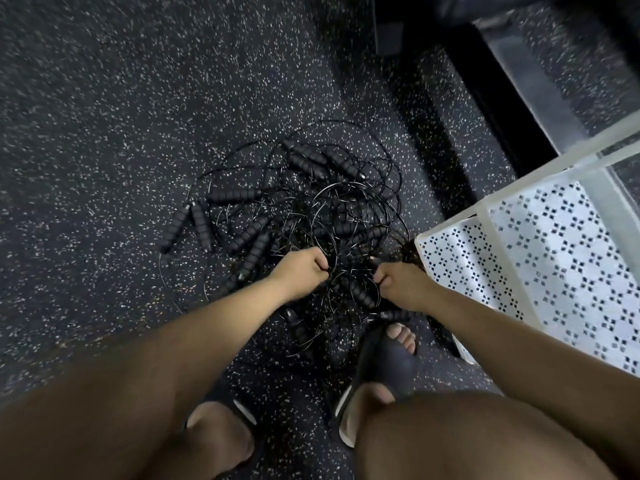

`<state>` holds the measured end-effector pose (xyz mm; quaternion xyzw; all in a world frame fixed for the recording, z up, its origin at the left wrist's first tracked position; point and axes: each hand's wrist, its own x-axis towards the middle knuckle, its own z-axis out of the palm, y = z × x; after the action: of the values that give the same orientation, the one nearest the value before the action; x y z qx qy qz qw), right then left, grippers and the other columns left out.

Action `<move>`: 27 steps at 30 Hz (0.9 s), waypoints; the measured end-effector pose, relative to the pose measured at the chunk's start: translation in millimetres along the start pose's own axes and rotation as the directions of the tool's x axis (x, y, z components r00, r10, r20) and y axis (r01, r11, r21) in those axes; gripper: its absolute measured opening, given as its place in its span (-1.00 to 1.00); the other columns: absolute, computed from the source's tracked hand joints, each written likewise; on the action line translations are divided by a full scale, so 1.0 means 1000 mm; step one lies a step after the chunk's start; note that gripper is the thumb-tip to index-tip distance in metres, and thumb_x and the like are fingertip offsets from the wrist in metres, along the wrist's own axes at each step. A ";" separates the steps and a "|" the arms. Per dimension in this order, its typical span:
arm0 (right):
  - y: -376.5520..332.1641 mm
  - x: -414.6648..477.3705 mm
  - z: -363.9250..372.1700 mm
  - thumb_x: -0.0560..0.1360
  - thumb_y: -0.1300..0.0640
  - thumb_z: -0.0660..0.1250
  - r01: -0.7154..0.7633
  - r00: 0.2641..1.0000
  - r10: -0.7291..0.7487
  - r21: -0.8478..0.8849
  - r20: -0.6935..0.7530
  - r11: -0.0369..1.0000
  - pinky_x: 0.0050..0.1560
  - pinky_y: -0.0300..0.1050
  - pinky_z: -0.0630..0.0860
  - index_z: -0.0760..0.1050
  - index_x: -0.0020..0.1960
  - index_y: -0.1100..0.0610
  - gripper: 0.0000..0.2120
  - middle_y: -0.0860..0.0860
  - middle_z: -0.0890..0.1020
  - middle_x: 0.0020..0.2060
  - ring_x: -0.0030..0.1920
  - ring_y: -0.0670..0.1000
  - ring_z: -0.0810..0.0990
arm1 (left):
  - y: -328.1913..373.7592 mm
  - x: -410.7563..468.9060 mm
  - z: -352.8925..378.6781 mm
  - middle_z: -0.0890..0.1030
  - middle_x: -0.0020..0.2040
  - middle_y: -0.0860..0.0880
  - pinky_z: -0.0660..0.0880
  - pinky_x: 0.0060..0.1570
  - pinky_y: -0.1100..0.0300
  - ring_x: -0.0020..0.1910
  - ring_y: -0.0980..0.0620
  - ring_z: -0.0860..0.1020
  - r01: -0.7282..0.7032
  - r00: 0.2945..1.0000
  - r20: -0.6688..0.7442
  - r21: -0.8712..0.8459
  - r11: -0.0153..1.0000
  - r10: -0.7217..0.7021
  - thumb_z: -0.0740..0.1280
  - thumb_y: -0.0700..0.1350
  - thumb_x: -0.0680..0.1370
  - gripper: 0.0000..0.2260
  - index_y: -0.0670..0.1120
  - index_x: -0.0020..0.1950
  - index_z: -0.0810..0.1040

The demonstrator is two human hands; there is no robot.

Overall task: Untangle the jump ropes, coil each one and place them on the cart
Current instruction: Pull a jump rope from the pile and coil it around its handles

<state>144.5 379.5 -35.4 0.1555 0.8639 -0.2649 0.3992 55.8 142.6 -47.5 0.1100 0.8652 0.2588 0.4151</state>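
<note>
While left hand and right hand each pinch cords of tangled jump ropes, white cart beside

- This is looking like a gym or fitness room: a dark rubber floor flecked with white is stretching across everything in sight.
- A tangled heap of black jump ropes, thin cords and ribbed handles, is lying on that floor.
- A heavy black frame, blurred, is running along the floor at the upper right, like the base of exercise equipment.
- A white perforated metal cart is standing just beside the heap.
- The person is wearing dark slide sandals.
</note>
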 end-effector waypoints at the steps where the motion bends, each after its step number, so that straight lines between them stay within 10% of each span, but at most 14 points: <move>1: 0.013 0.008 0.012 0.58 0.24 0.38 -0.023 0.999 0.024 -0.052 0.034 0.998 0.09 -0.10 0.57 0.62 0.26 0.09 -0.73 0.04 0.67 0.08 0.14 0.10 0.67 | -0.002 0.005 0.012 0.71 -0.04 0.09 0.47 -0.11 0.26 -0.08 0.09 0.64 -0.012 1.000 0.014 -0.026 1.000 0.012 0.46 -0.07 0.63 -0.91 0.01 0.12 0.64; 11: 0.072 0.040 0.068 0.52 -0.09 0.52 -0.077 0.986 0.128 -0.397 0.104 0.915 0.39 0.08 0.39 0.44 0.52 -0.05 -0.39 0.10 0.53 0.30 0.37 0.17 0.51 | -0.003 0.032 0.078 0.69 -0.01 0.11 0.44 -0.20 0.39 -0.11 0.17 0.61 0.005 0.996 0.089 -0.099 0.995 0.004 0.44 -0.10 0.64 -0.88 0.01 0.18 0.66; 21: 0.040 0.031 0.043 0.61 0.00 0.40 0.090 0.996 -0.088 -0.171 0.020 0.981 0.44 0.15 0.37 0.48 0.41 -0.03 -0.62 0.07 0.51 0.22 0.32 0.20 0.54 | -0.004 0.030 0.077 0.67 0.12 0.10 0.54 0.06 0.32 0.10 0.11 0.64 -0.062 0.987 0.139 -0.149 0.987 0.083 0.53 -0.18 0.53 -0.66 0.06 0.27 0.61; 27: -0.014 -0.007 -0.016 0.62 0.11 0.36 0.285 0.952 -0.282 0.012 -0.118 0.958 0.01 0.05 0.57 0.49 0.11 -0.11 -0.86 -0.05 0.51 0.03 0.01 0.04 0.59 | -0.003 0.010 0.056 0.74 0.06 0.04 0.55 0.06 0.30 0.02 0.12 0.68 -0.080 0.989 0.105 -0.238 0.968 0.108 0.55 -0.19 0.51 -0.76 -0.03 0.15 0.66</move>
<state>132.2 377.2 -16.6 0.0508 0.8949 -0.3226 0.3042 93.1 164.2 -85.2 0.1164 0.7970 0.3708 0.4623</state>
